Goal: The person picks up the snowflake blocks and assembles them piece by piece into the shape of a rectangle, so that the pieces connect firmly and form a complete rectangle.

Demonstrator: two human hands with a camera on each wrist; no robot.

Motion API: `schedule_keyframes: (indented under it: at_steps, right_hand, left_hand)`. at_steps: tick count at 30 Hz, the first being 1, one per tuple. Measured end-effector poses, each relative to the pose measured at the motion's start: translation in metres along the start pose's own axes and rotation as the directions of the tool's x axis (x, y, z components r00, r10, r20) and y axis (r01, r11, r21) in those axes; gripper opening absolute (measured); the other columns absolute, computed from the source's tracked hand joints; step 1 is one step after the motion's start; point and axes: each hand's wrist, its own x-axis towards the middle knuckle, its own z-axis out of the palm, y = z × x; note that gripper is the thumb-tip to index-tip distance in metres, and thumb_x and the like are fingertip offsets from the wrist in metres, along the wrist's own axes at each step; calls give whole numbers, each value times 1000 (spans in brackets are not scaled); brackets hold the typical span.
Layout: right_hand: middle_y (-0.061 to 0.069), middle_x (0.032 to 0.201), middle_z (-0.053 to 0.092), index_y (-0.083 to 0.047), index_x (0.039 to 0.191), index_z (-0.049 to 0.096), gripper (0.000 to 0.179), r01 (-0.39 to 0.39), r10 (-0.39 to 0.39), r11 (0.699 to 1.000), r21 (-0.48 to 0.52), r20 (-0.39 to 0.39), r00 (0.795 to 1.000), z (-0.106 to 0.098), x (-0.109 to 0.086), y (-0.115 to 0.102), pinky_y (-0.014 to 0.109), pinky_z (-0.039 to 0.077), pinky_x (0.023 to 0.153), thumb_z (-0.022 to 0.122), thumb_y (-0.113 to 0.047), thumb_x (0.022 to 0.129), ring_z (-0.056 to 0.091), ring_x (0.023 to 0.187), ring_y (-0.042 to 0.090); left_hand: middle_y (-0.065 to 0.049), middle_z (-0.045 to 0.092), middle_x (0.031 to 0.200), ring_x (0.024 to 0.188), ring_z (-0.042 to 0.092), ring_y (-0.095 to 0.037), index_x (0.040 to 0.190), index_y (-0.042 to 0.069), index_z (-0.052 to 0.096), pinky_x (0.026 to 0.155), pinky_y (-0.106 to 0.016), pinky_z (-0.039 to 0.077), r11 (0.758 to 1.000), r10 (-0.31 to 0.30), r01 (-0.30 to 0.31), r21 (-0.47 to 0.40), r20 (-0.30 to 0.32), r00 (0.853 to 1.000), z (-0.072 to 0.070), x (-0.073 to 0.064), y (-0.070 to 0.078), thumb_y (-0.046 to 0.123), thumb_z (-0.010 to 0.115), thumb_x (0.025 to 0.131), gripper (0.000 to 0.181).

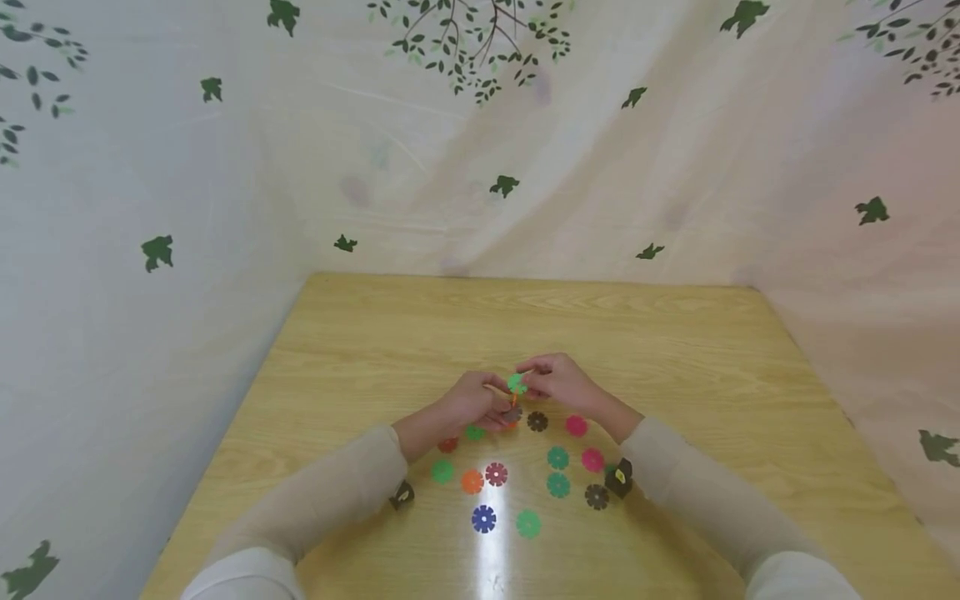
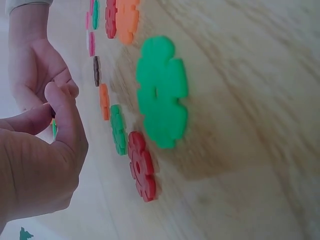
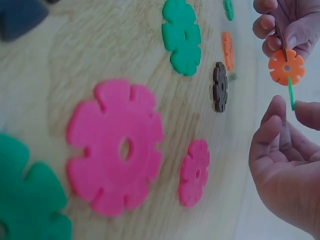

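Joined in the air above the table are three notched, flower-shaped plastic discs. My left hand [image 1: 474, 402] pinches the brown disc [image 3: 282, 41], seen edge-on in the right wrist view. Slotted to it is an orange disc [image 3: 286, 67], which faces that camera. A green disc [image 1: 516, 383] fits into the orange disc's other side. My right hand [image 1: 564, 387] holds the green disc at its outer edge between thumb and finger. In the left wrist view, the left hand [image 2: 42, 160] hides most of the joined discs.
Loose discs lie on the wooden table [image 1: 645, 333] below the hands: pink [image 1: 592, 459], dark brown [image 1: 597, 497], blue [image 1: 483, 519], orange [image 1: 472, 481], red [image 1: 496, 474] and several green [image 1: 528, 523]. A leaf-printed cloth [image 1: 420, 183] hangs along the table's back and sides.
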Motion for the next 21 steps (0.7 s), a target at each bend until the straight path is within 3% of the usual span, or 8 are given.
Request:
schedule_keyframes:
  at_steps: [4,7,12,14,17,21]
  right_hand:
    - [12,93,72,6,118,68,26,-5,4,991,-131,-2,1000,-5,-4,-1,32,59,72,59,-7,96,67,81,23]
    - [8,91,71,3,111,70,21,28,-17,970,-242,46,999,-7,-9,0,29,57,69,64,-2,91,64,80,20]
    - [1,89,63,-5,103,72,24,141,-51,865,-481,196,979,-2,-20,-1,28,55,71,75,0,80,57,80,14]
    - [0,88,59,-7,102,71,25,155,-40,828,-539,219,975,2,-24,-1,28,53,71,77,-1,77,54,80,14]
    - [-1,89,56,-9,99,68,25,124,-6,824,-552,210,978,6,-26,-1,30,53,72,75,0,76,53,80,15]
    - [-3,90,63,-11,97,65,25,82,7,866,-494,176,984,4,-26,3,33,56,76,73,5,80,59,84,15]
  left_hand:
    - [-18,74,89,75,74,-30,121,-6,56,69,-40,65,1000,5,-5,10,-6,1000,0,-1,1,-2,65,90,33]
    - [-18,74,88,72,72,-27,122,-5,57,65,-37,65,1000,0,0,27,-18,1000,-1,0,2,-3,64,90,32]
    - [-16,74,86,68,70,-22,121,-4,60,57,-29,62,998,-14,16,62,-30,999,-4,1,4,-3,63,92,30]
    - [-15,74,86,69,71,-22,121,-3,61,54,-27,61,998,-16,18,67,-28,999,-5,2,4,-2,64,92,29]
    - [-15,74,86,69,71,-22,121,-2,62,51,-23,58,997,-20,22,68,-24,1000,-7,2,4,-2,64,92,28]
    - [-14,75,87,71,71,-22,120,-2,63,48,-21,54,996,-17,18,85,-20,1000,-7,0,4,-2,63,92,27]
